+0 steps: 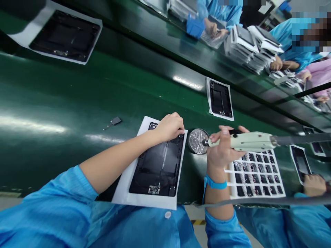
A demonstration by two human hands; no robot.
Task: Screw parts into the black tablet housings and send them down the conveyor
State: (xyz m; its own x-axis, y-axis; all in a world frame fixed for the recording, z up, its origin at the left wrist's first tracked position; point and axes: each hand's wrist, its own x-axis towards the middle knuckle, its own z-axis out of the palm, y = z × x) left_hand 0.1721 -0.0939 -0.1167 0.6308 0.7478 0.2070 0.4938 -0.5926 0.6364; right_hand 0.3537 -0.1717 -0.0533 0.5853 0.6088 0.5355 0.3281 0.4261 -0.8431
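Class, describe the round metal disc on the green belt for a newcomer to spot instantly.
From the green belt, find the black device panel on white paper under the left hand. Right of that sheet sits a round perforated metal disc, the only silver circle, the tip of the pale tool in the right hand at its edge.

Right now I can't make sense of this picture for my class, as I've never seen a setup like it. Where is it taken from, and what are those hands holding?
This picture comes from a camera worn on a person's head, looking down at their own bare hands. The left hand rests on a black device panel lying on a white sheet. The right hand grips a pale green corded tool, probably an electric screwdriver, its tip at the edge of a round perforated metal dish. Nearby lies a sheet of small black parts. All this sits on a green conveyor belt, with co-workers in blue across it.
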